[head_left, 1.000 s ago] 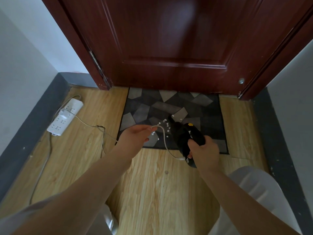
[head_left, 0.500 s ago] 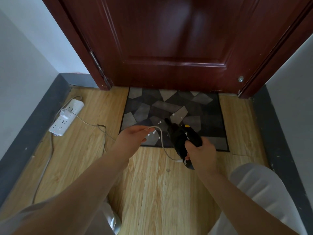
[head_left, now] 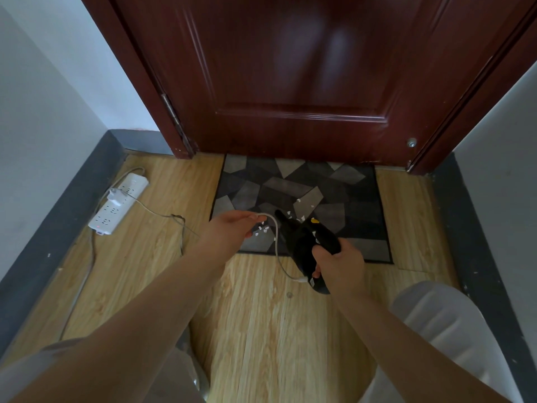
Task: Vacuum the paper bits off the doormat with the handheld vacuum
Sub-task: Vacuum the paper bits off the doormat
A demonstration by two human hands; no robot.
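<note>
While the right hand (head_left: pixel 338 264) is gripping the black handheld vacuum (head_left: pixel 308 248), nozzle aimed toward upper left over the doormat (head_left: pixel 354 199), the left hand (head_left: pixel 229 231) is pinching its white cord (head_left: pixel 276 237).

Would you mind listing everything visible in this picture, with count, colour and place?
Doormat: one, grey and black patches, before the door.
Paper bits: several, white, on the mat's near left part.
Handheld vacuum: one, black with a yellow button, over the mat's near edge.
Cable: one, white, from vacuum's rear to the left hand.
Power strip: one, white, floor at left.
Door: one, dark red, closed.
Floor: light wood.
Left hand: holds the cable.
Right hand: grips the vacuum.
</note>
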